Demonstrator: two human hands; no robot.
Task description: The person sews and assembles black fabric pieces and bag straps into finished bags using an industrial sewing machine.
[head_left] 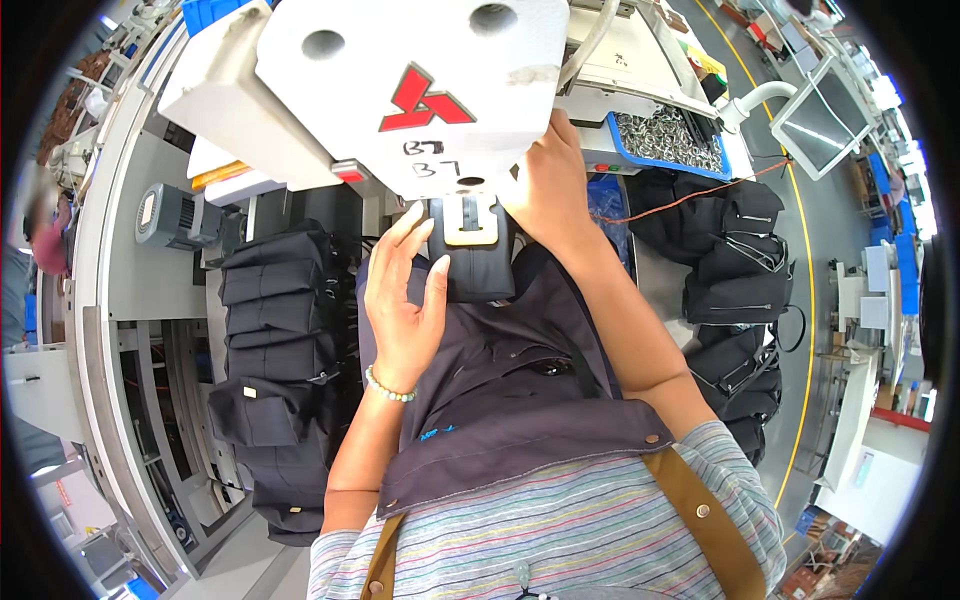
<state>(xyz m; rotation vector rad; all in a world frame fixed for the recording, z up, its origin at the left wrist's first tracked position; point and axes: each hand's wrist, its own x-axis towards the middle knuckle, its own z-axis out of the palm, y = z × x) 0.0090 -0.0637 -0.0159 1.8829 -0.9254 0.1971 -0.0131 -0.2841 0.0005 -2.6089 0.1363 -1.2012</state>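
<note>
Below the white machine head [415,50] with a red emblem, a black fabric piece [470,275] lies under a pale metal frame plate [470,235]. My left hand [405,300] is open at the piece's left side, fingers extended and fingertips near its edge. My right hand [545,190] reaches up along the right of the machine head; its fingertips are mostly hidden behind it, so I cannot tell what they touch. A dark apron [500,420] covers my front.
Stacked black bags stand at left [270,290] and right [735,260]. A blue tray [665,140] of metal rings sits upper right, crossed lower by an orange cable [690,202]. A grey motor [175,215] is at left. An aisle runs right; a person in pink [50,235] is far left.
</note>
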